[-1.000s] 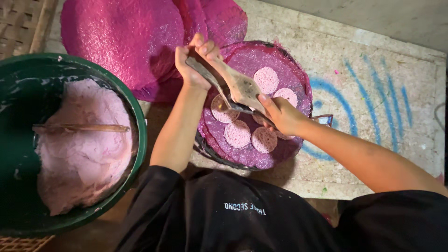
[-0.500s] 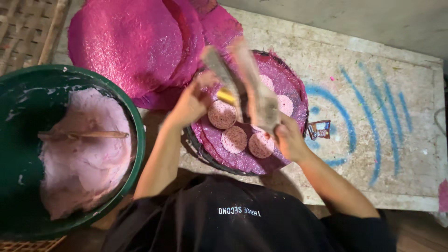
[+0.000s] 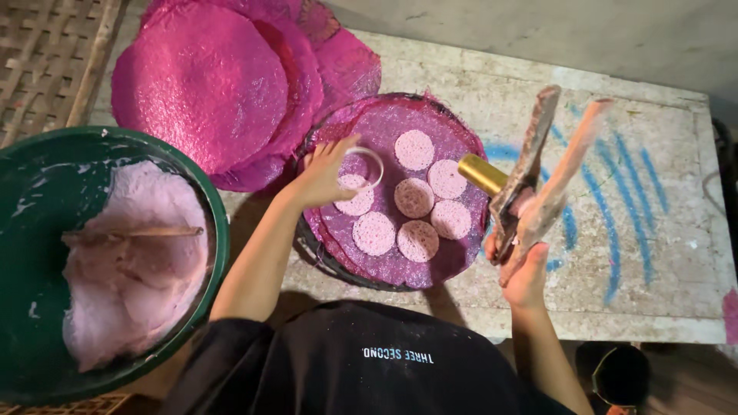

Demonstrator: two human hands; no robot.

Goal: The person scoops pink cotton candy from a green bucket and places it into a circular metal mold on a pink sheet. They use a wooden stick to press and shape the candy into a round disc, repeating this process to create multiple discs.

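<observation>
My left hand (image 3: 323, 178) grips a small round ring mould (image 3: 363, 166) set on the left part of a round tray lined with purple mesh (image 3: 453, 265). Several flat pink discs (image 3: 413, 197) lie on the mesh beside the ring. My right hand (image 3: 526, 278) is to the right of the tray, above the table. It holds two long flat paddles (image 3: 547, 165), smeared pink and pointing up and away. A gold cylinder (image 3: 483, 174) sticks out from them toward the tray.
A big green basin (image 3: 219, 230) at the left holds pale pink dough with a wooden stick (image 3: 131, 232) across it. Several pink mesh mats (image 3: 204, 88) are stacked behind the tray. The stone table (image 3: 676, 253) bears blue paint marks. Woven bamboo (image 3: 42, 54) lies far left.
My right hand has swung the paddles off the tray to its right side. My left hand has let go of them and dropped onto the ring mould on the tray.
</observation>
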